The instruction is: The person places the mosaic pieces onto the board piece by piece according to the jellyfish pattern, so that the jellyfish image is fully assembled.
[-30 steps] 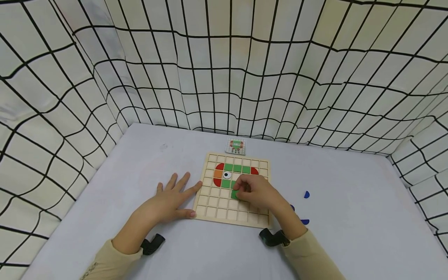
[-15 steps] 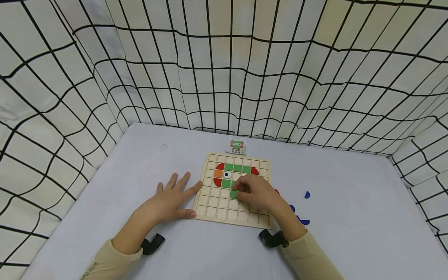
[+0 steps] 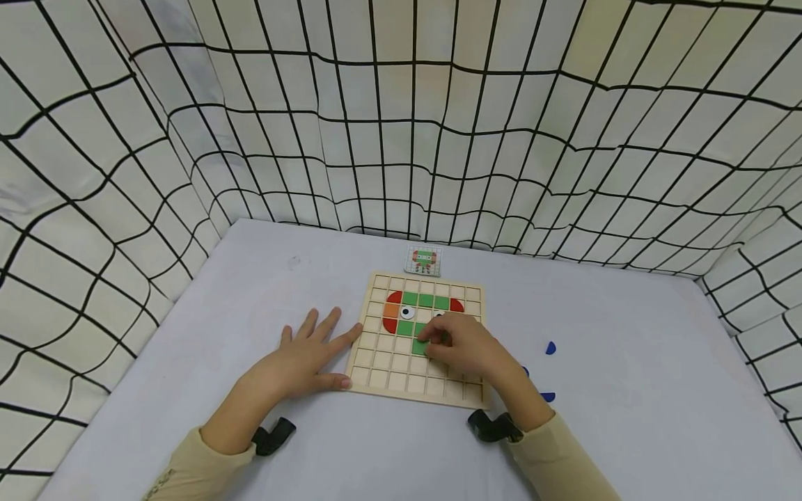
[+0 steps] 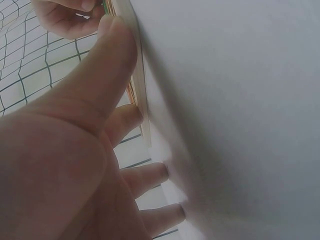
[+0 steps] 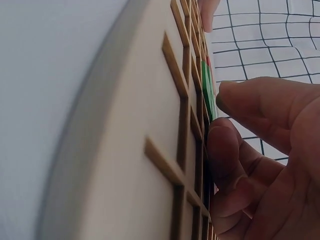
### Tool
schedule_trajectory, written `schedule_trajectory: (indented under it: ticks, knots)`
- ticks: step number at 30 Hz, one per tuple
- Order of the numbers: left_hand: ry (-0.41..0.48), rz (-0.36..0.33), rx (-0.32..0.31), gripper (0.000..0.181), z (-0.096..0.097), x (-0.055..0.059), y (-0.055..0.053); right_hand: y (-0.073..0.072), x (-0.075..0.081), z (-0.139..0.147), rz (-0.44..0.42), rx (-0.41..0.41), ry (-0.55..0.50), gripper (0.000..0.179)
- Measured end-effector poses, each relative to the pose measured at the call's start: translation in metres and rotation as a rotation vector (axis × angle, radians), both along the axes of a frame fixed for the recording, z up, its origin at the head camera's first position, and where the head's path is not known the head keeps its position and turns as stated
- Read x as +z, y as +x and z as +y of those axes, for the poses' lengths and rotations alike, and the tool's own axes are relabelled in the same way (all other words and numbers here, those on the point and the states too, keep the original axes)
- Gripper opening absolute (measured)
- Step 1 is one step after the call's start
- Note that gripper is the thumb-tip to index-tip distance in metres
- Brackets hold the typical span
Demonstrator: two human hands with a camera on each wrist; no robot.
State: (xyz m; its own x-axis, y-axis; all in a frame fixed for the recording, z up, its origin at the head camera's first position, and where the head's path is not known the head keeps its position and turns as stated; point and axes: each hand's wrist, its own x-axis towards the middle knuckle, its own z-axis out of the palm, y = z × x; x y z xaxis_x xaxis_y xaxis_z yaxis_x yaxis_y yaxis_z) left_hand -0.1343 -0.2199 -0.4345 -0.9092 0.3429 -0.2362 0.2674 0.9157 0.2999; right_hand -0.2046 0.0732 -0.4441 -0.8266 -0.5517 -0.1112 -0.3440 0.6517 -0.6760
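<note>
A wooden grid board (image 3: 389,380) lies on the table with green, red and orange tiles and eye tiles in its cells. My left hand (image 3: 301,365) lies with fingers spread along the board's left side, thumb and index tips at its edge. My right hand (image 3: 464,344) is over the board's middle with fingers curled. Its thumb and index finger pinch at a green square tile (image 3: 419,346) below the green row. In the right wrist view, the fingertips are right at the green tiles (image 5: 207,82). The right hand hides part of the pattern.
A small picture card (image 3: 423,261) with a similar pattern lies behind the board. To the right are several blue pieces, including a blue rounded piece (image 3: 551,348) and a blue half-round piece (image 3: 548,396). Black netting (image 3: 401,146) over white cloth surrounds the table.
My right hand shifts only slightly, staying at the green tile, and more of the second eye tile shows above it. My left hand stays at the board's edge.
</note>
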Motion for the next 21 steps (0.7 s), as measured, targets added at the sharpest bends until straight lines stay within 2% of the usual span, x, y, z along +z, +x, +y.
schedule_trajectory:
  ticks: [5, 11, 21]
  knots:
    - [0.002, 0.001, 0.001, 0.088, 0.000, 0.000, 0.000, -0.003, 0.005, 0.011, -0.002, -0.007, -0.023, 0.015]
    - [0.003, -0.005, 0.000, 0.088, 0.000, -0.002, 0.000, -0.010, 0.012, 0.037, -0.016, -0.074, -0.039, 0.016]
    - [-0.001, -0.014, -0.001, 0.089, 0.000, -0.001, -0.001, -0.018, 0.022, 0.069, -0.028, -0.143, 0.039, 0.018]
